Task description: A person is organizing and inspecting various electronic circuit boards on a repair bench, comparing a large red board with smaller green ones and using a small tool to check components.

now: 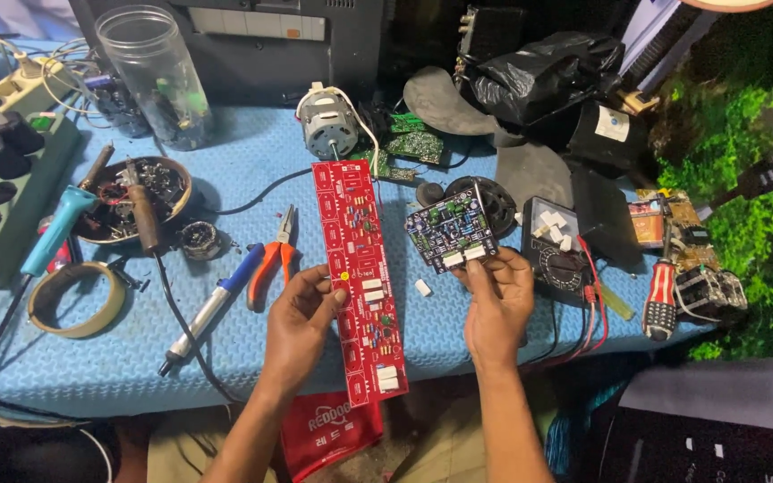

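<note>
Work surface: a blue textured mat (225,179) covering a bench, heavily loaded along its back and sides. The mat's near edge runs just below the hands; a red cloth (328,429) hangs beneath it.

Left hand (301,322) is closed on the left edge of a long red circuit board (358,277), held above the mat, its lower end past the mat's near edge. Right hand (496,304) pinches the bottom edge of a small dark circuit board (452,229), raised just right of the red one; the two boards stand apart.

Left of the hands lie orange-handled pliers (277,255), a soldering iron (212,309) and a tape roll (76,300). A multimeter (556,246) and a red-handled screwdriver (660,291) lie to the right. Bare mat shows mainly at the near left.
</note>
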